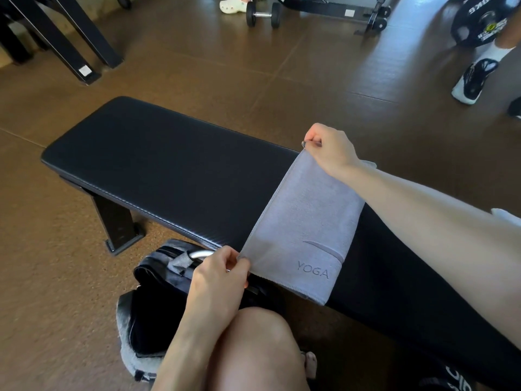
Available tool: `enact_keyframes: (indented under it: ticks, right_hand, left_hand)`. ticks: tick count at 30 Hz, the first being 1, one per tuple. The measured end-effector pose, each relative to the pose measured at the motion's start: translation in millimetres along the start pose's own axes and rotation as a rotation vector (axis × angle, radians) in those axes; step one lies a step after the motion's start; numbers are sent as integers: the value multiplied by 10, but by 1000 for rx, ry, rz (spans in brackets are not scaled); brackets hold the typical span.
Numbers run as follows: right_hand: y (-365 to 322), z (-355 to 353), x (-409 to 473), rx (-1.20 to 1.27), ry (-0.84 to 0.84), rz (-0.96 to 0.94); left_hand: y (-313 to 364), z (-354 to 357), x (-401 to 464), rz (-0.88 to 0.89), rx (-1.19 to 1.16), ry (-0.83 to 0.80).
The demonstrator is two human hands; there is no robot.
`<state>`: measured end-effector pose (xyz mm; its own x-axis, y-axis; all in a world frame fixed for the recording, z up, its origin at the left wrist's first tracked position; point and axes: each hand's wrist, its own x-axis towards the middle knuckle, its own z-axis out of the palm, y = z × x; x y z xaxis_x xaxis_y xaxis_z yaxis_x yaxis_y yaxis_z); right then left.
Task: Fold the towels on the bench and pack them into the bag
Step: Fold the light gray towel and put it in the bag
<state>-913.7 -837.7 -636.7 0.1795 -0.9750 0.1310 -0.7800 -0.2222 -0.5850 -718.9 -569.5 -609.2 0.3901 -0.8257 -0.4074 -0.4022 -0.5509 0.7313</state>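
The bench (pixel 158 170) is a long black padded slab with a stitched seam along its near edge, running from the far left corner toward the near right; a black metal leg (pixel 118 224) stands under its left end, footed on the brown tiled floor (pixel 56 263); across the bench's right part lies a grey towel (pixel 307 218) marked YOGA, spanning from the far edge to the near edge, where it overhangs; the bench's left part shows bare black padding; on the floor, just beside the bench's near edge, sits an open dark bag (pixel 152 320) with grey trim.
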Motion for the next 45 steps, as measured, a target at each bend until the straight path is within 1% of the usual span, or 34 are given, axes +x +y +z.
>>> enact_keyframes:
  ticks: [6, 8, 11, 13, 14, 16, 18, 21, 22, 24, 26, 28, 30, 33, 35, 37, 42, 45]
  right_hand:
    - [-25, 45, 6, -347, 28, -122]
    - [-61, 12, -14, -444, 89, -142]
    - [-180, -69, -140, -484, 240, -177]
    - [-249, -96, -327, -439, 269, -244]
    - [-260, -86, -441, -421, 236, -283]
    - [-259, -37, -697, -410, 99, -314]
    - [-206, 31, -881, -433, -24, -318]
    - [-201, 6, -975, -460, -140, -288]
    - [-235, -31, -993, -434, -146, -255]
    - [-352, -131, -1124, -371, -94, -207]
    - [-471, -213, -1425, -313, -22, -256]
    - [-588, -300, -1860, -264, 1, -340]
    - [-663, -345, -2301, -280, -43, -383]
    - [-754, -328, -2721, -388, -155, -403]
    - [-700, -271, -2755, -495, -191, -422]
    - [-613, -229, -2705, -557, -181, -460]
    - [-451, -244, -2673, -558, -111, -564]
    - [-307, -408, -2654, -610, -90, -610]
  left_hand:
    - [-47, 62, 14, 63, 100, 85]
    - [-42, 68, 7, 81, 122, 108]
    - [-32, 61, -22, 120, 119, 146]
    - [-27, 49, -36, 181, 114, 185]
    - [-21, 44, -35, 206, 103, 189]
    - [-4, 46, -18, 235, 91, 165]
    - [20, 46, 3, 257, 137, 148]
    - [74, 34, 34, 267, 235, 157]
    - [104, 28, 43, 257, 263, 155]
    - [160, 17, 68, 223, 322, 146]
    - [193, 17, 82, 215, 389, 141]
    - [221, 30, 68, 229, 455, 143]
    - [251, 61, 52, 262, 504, 157]
    - [306, 111, 42, 302, 593, 174]
    - [342, 118, 51, 289, 623, 138]
    - [378, 91, 85, 255, 589, 80]
    - [521, -20, 125, 169, 484, -110]
    - [563, -36, 54, 123, 355, -240]
